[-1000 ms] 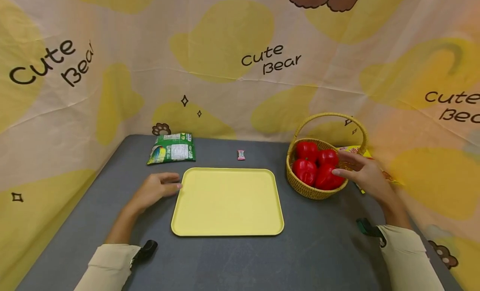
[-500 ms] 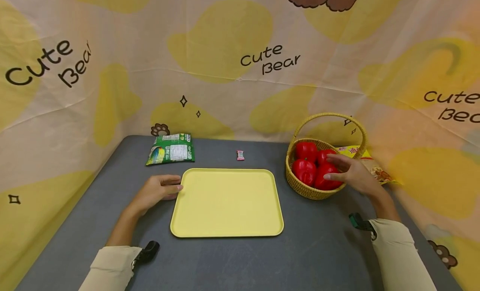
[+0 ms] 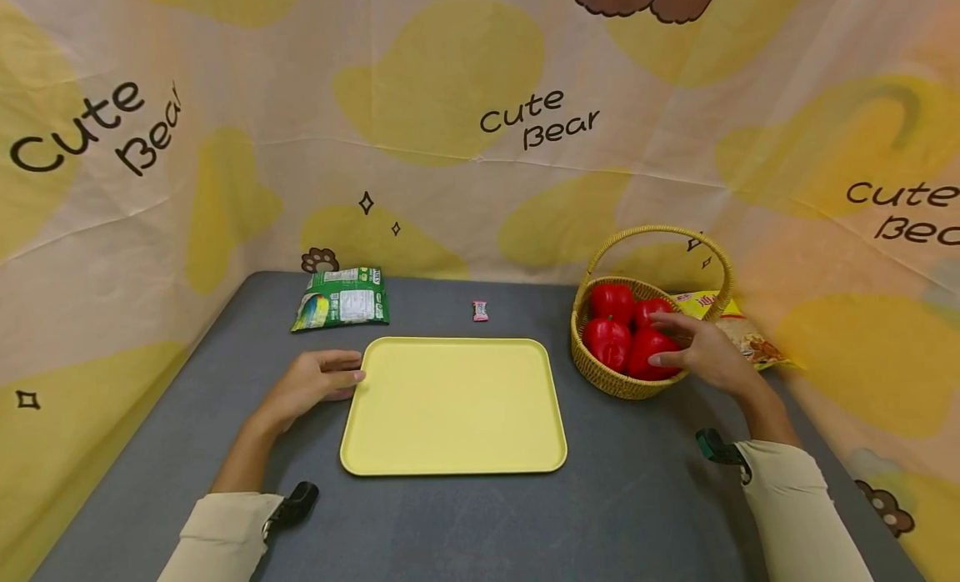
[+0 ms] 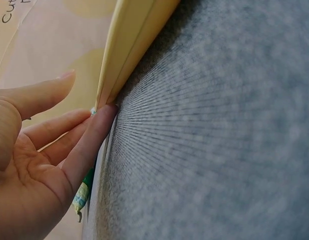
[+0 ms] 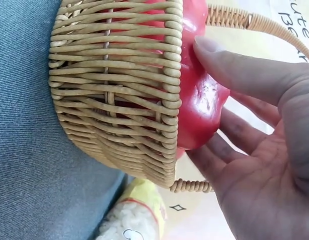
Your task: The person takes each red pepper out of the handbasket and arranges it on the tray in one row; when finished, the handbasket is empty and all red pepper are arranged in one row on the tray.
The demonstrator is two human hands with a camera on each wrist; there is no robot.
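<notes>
A round wicker basket (image 3: 618, 388) with a tall handle stands at the right of the table and holds several red bell peppers. My right hand (image 3: 708, 353) reaches in from the right and holds the front-right bell pepper (image 5: 202, 110), thumb on its near side and fingers curved round the other. That pepper sits in the basket, rising above the rim. On the left, my left hand (image 3: 315, 380) is at the left edge of a yellow rectangular tray (image 3: 453, 407), fingers extended. In the left wrist view its fingertips (image 4: 108, 111) meet the tray's edge, with the thumb raised apart.
A green snack bag (image 3: 341, 298) lies behind the tray at the back left. One small pink wrapped candy (image 3: 480, 310) is behind the tray's middle. Behind the basket, against the right curtain, is a yellow food bag (image 3: 750, 336). A patterned cloth (image 3: 450, 190) walls the table in.
My right hand has moved left and closed in on the front-right bell pepper. My left hand has barely shifted at the tray's edge.
</notes>
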